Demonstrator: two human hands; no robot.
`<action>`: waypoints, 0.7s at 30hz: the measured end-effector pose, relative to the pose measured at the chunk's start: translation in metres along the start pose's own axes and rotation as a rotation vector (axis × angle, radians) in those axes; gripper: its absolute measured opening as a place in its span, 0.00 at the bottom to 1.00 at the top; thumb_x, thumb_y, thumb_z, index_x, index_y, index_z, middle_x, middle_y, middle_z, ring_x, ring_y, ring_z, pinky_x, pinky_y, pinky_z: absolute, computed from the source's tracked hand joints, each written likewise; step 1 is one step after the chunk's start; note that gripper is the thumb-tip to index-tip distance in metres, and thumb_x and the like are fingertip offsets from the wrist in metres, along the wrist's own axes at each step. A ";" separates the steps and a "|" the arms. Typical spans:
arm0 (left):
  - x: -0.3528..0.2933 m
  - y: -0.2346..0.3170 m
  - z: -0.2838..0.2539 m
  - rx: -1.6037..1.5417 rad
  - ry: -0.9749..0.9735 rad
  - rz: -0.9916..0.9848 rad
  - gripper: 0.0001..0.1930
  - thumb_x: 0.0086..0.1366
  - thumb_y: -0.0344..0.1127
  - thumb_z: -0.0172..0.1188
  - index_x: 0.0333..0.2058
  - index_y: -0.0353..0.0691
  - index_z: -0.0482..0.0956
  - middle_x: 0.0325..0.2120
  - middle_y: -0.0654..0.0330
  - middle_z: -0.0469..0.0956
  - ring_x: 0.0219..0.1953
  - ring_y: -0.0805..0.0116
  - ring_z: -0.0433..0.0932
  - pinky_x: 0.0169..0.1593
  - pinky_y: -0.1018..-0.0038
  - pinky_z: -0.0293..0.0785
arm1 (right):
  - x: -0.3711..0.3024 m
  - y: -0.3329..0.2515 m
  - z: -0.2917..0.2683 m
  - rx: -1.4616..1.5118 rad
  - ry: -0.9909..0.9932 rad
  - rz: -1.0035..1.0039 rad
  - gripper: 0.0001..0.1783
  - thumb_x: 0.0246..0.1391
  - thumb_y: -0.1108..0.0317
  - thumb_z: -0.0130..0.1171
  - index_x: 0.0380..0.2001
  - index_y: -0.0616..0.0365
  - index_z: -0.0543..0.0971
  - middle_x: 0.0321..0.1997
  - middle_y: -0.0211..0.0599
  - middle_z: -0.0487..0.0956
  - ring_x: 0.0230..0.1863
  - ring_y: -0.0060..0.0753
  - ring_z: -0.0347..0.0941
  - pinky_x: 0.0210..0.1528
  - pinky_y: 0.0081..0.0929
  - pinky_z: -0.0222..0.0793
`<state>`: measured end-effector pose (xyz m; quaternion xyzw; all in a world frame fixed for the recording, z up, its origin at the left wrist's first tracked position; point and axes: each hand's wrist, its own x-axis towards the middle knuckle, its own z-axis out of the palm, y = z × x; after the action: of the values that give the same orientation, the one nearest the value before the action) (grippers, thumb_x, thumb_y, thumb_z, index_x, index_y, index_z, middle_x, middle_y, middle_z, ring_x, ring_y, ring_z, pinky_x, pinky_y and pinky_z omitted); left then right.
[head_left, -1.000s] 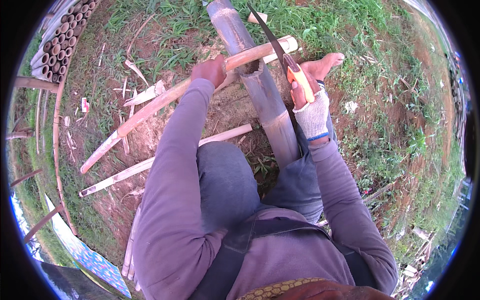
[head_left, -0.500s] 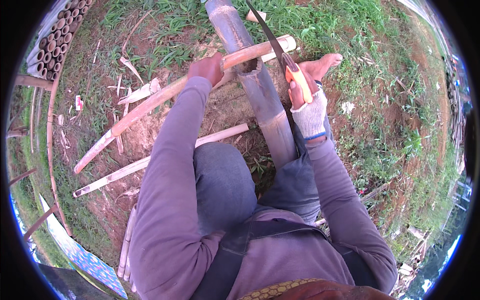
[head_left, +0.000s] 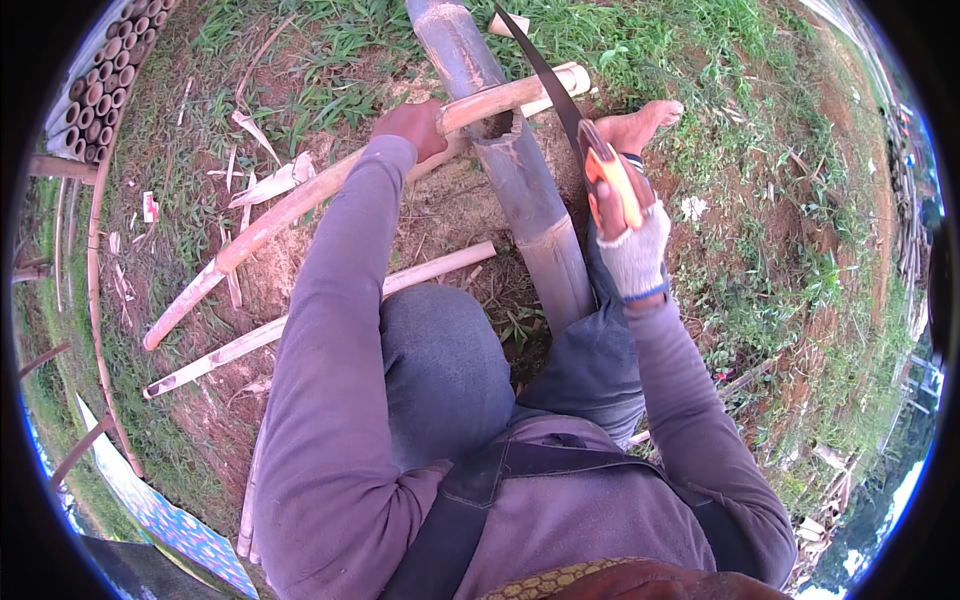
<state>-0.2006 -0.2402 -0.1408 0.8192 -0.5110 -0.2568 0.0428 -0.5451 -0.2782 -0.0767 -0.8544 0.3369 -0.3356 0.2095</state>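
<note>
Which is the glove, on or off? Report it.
On: the white glove wraps the right hand holding the saw, bare fingers showing.

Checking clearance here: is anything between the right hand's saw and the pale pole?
Nothing visible: the saw in the right hand overlaps the pale pole near its right end, and the left hand grips farther left. Whether saw and pole touch is unclear.
</note>
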 end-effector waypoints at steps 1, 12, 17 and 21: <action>0.004 -0.001 -0.001 0.010 0.010 0.009 0.28 0.59 0.45 0.69 0.59 0.48 0.79 0.50 0.47 0.87 0.55 0.42 0.84 0.61 0.50 0.79 | 0.019 -0.006 0.013 0.120 0.013 0.150 0.21 0.72 0.62 0.61 0.60 0.67 0.80 0.52 0.52 0.87 0.52 0.46 0.85 0.55 0.37 0.78; 0.021 -0.029 0.008 -0.051 -0.045 0.073 0.32 0.53 0.45 0.70 0.58 0.45 0.82 0.44 0.45 0.88 0.48 0.44 0.87 0.55 0.56 0.83 | -0.107 -0.034 -0.074 0.234 -0.066 0.364 0.31 0.70 0.61 0.62 0.66 0.76 0.73 0.61 0.55 0.84 0.61 0.47 0.83 0.66 0.38 0.75; 0.040 -0.035 0.018 -0.152 -0.101 0.143 0.32 0.52 0.43 0.71 0.57 0.40 0.82 0.37 0.47 0.88 0.36 0.51 0.88 0.47 0.59 0.84 | 0.012 -0.018 0.010 0.104 0.034 0.147 0.19 0.70 0.65 0.61 0.58 0.67 0.81 0.51 0.52 0.87 0.50 0.52 0.85 0.55 0.38 0.79; 0.035 -0.031 0.020 -0.256 -0.179 0.083 0.31 0.53 0.40 0.70 0.57 0.37 0.82 0.27 0.53 0.85 0.23 0.62 0.83 0.33 0.65 0.81 | 0.008 -0.011 0.007 0.017 0.035 0.005 0.17 0.69 0.67 0.62 0.55 0.66 0.82 0.50 0.53 0.87 0.49 0.57 0.85 0.54 0.40 0.79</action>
<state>-0.1723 -0.2520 -0.1817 0.7590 -0.5095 -0.3897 0.1119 -0.5311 -0.2749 -0.0713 -0.8459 0.3396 -0.3526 0.2115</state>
